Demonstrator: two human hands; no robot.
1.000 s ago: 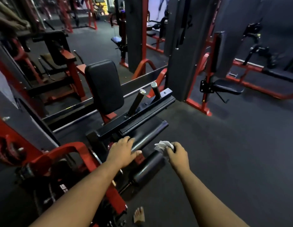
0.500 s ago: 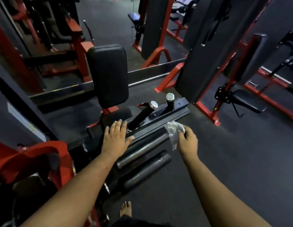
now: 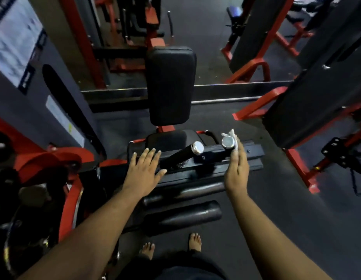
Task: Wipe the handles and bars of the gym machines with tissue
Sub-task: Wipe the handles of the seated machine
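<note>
Tissue against right handle, floor beyond

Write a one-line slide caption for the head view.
Right hand presses tissue against a chrome-capped handle; left hand rests flat on the machine.

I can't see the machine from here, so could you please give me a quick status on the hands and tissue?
Left hand flat on machine frame, fingers straight. Right hand holds tissue against right handle. Left handle untouched. Nothing in the way.
</note>
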